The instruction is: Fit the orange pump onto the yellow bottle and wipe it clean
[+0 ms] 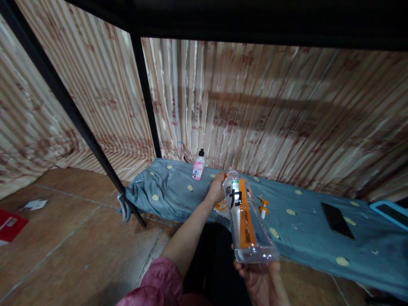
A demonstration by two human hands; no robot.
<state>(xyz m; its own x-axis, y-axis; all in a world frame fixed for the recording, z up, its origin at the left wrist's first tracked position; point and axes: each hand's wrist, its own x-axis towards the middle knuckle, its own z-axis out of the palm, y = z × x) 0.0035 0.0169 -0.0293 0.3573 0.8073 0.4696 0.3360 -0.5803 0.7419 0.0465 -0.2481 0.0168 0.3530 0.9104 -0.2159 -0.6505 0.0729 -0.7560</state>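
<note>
A large clear plastic bottle (244,216) with an orange and white label is tilted in front of me, its neck pointing away. My right hand (259,278) grips it around the base. Beside the bottle's neck, my left hand (218,187) is closed, its fingertips partly hidden by the bottle. A bit of orange shows at those fingers, but I cannot make out what it is. Below that hand lies an orange and white wrapper-like piece (222,205), partly covered. An orange pump head (263,208) rests on the cloth just right of the bottle.
A blue-grey cloth with yellow prints (306,229) covers the low bench. On it are a pink-labelled bottle with black cap (198,166), a dark phone (337,220) and a blue-framed object (390,212). Black posts (148,97) and a striped curtain (255,106) surround it. A red box (11,225) lies on the floor.
</note>
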